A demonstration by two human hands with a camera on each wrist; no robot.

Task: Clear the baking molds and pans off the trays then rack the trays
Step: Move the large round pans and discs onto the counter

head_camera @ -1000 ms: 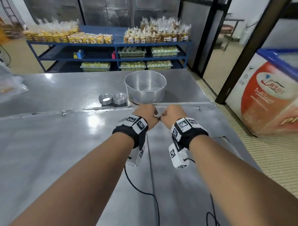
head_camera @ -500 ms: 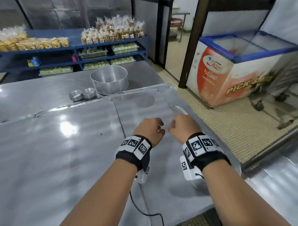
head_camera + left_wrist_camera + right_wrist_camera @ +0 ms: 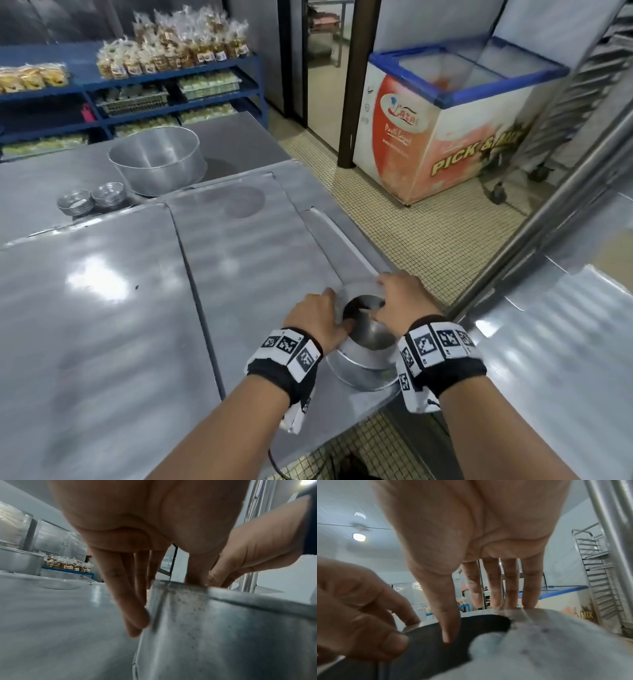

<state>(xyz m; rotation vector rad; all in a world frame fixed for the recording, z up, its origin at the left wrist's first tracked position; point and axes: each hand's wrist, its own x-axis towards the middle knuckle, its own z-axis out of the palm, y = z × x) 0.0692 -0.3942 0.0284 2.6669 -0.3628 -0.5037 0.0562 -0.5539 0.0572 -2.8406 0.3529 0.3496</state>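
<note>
A round metal pan (image 3: 363,371) stands on the near right corner of the right-hand flat tray (image 3: 246,260). My left hand (image 3: 318,317) pinches its left rim, thumb inside and fingers down the outer wall (image 3: 223,635). My right hand (image 3: 402,301) holds the far right rim (image 3: 556,649), thumb dipped inside and fingers laid over the edge. A second flat tray (image 3: 96,325) lies to the left. Farther back sit a large round pan (image 3: 157,161) and two stacks of small fluted molds (image 3: 90,200).
The steel table ends just right of the pan, above tiled floor. A tall tray rack (image 3: 582,85) stands to the right, behind a slanted metal rail (image 3: 548,240). A chest freezer (image 3: 445,120) and blue shelves of packed goods (image 3: 154,78) stand beyond.
My view swung right and down. Both hands drew back from the tray's far edge to the near right corner and took hold of the round pan there.
</note>
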